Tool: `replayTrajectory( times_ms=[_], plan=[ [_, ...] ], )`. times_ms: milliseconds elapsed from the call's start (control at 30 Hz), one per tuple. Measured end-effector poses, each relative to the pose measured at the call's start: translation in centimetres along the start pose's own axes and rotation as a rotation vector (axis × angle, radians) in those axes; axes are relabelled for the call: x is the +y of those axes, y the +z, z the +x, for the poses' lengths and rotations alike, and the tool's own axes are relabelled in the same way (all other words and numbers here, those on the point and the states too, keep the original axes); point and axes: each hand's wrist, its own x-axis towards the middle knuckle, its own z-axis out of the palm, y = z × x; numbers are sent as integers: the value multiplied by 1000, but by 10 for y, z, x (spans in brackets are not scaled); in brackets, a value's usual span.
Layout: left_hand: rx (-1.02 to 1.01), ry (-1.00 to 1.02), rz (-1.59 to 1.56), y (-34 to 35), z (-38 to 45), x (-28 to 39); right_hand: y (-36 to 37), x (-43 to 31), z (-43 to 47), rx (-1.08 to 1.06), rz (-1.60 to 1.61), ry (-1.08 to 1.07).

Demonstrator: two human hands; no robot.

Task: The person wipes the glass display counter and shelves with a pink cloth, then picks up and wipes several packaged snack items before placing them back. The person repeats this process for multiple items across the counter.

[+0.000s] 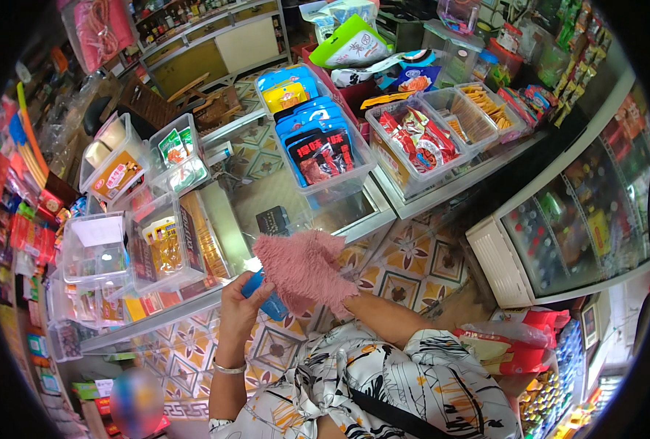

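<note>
My left hand [246,293] grips a blue, partly see-through plastic item [271,303], its thumb along the near side. A fluffy pink cloth [305,269] lies against that item and hides much of it, so its exact kind is unclear. From the right, my right forearm [385,318] reaches in to the cloth, which covers my right hand and its fingers. Both hands are just in front of the glass counter's near edge [179,299]. Behind the cloth, a small dark box [273,220] shows in the counter area.
Clear plastic bins of snack packets stand left [165,252] and ahead [330,159]. Another bin [421,145] holds red packets, on the counter to the right. A glass-fronted cooler [566,219] is at far right. Patterned tiles [412,269] cover the floor.
</note>
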Motion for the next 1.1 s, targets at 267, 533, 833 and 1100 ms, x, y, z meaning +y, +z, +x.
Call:
replayTrajectory(
  times_ms=[267, 533, 833, 1100],
  plan=[
    [286, 187, 10, 18, 15, 11, -9, 2, -2, -152, -111, 28],
    [278, 216, -87, 5, 35, 26, -1, -13, 4, -7, -504, 344],
    [1032, 579, 494, -152, 38, 112, -23, 38, 21, 82, 58, 107],
    [1270, 622, 1029, -295, 43, 97, -10, 40, 23, 16, 37, 58]
  ],
)
